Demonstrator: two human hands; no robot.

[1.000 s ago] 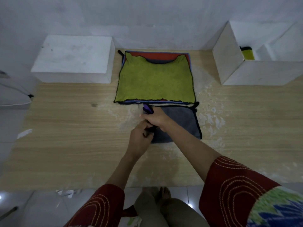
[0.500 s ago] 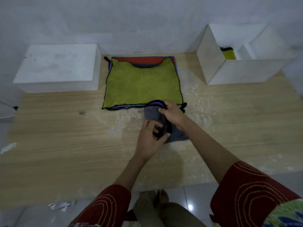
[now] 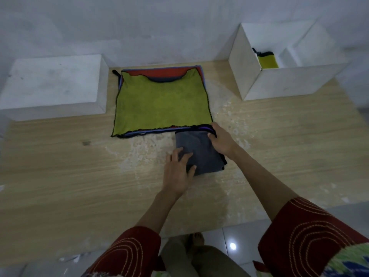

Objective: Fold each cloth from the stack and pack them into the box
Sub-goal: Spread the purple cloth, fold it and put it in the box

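Observation:
A grey cloth (image 3: 201,150), folded into a narrow rectangle, lies on the wooden table (image 3: 60,166) just in front of the stack. My left hand (image 3: 177,172) rests flat on its near left corner with the fingers spread. My right hand (image 3: 221,140) grips the cloth's far right edge, thumb on top and fingers curled under the black-and-purple hem. The stack (image 3: 161,104) behind has a lime-green cloth on top, with red, grey and blue cloths showing beneath. The open white box (image 3: 279,84) at the back right holds a folded yellow-green cloth (image 3: 267,60).
A closed white box (image 3: 52,86) sits at the back left beside the stack. A white wall runs behind the table. The table surface is worn pale around the grey cloth. My knees and a tiled floor show below the table's near edge.
The grey cloth has been folded over from left to right into a narrower shape. My right hand moved right to its far edge; my left hand flattened onto it.

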